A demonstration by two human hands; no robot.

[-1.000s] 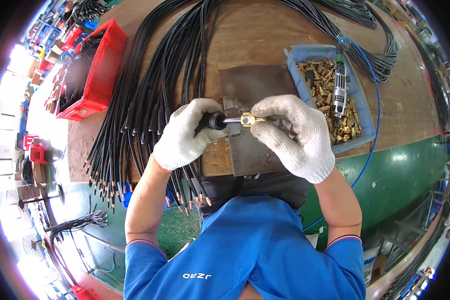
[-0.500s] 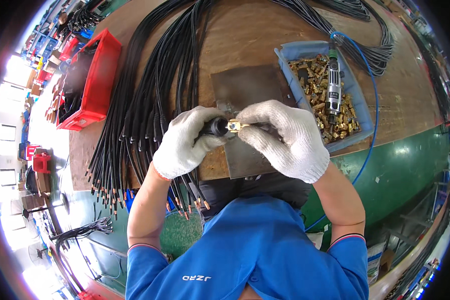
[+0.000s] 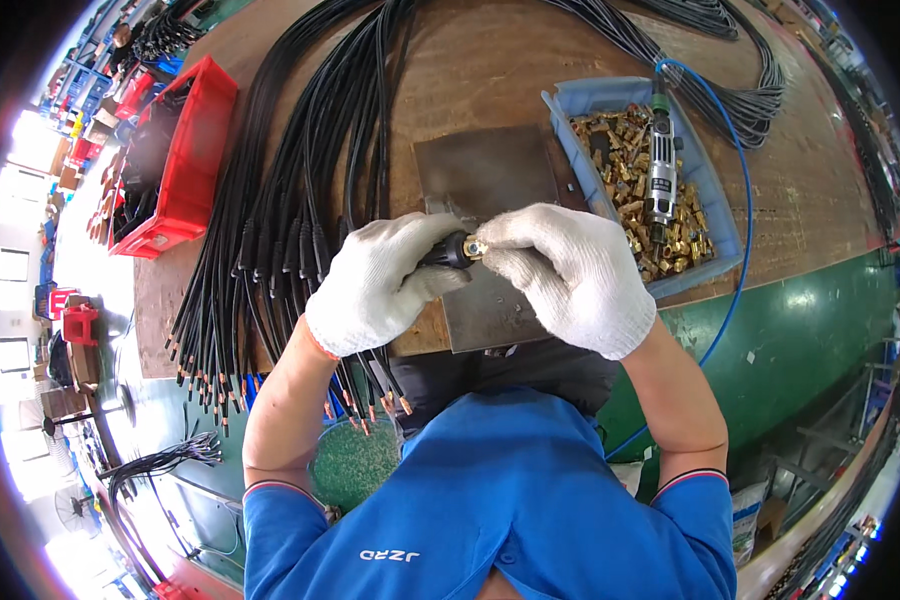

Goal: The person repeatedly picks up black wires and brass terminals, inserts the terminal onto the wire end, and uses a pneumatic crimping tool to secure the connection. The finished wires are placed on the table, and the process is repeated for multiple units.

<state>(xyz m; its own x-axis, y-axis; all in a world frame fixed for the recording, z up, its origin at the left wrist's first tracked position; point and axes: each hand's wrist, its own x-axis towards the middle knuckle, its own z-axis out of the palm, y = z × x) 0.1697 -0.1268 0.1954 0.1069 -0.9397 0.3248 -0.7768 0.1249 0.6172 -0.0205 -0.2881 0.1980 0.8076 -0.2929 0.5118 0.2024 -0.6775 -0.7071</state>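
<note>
White knit gloves cover both hands, which meet above a dark metal plate (image 3: pixel 485 170) on the table. My left hand (image 3: pixel 382 285) is closed around a black rubber sleeve (image 3: pixel 447 251), its open end facing right. Between thumb and fingertips my right hand (image 3: pixel 570 275) pinches a small brass fitting (image 3: pixel 474 247), which sits at the mouth of the sleeve. How deep the fitting goes in is hidden by the fingers. Left of my hands lies a bundle of black cables (image 3: pixel 300 170) with copper ends hanging over the table's near edge.
A blue bin (image 3: pixel 705 270) of brass fittings (image 3: pixel 625 175) stands at the right, with a silver air tool (image 3: pixel 662 165) on a blue hose (image 3: pixel 747 210) lying over it. At the left is a red crate (image 3: pixel 195 160). Grey cable coils (image 3: pixel 740 105) lie at the far right.
The brass fitting has come against the sleeve's mouth, and less of it shows. Both hands remain in nearly the same place, with the sleeve turned slightly.
</note>
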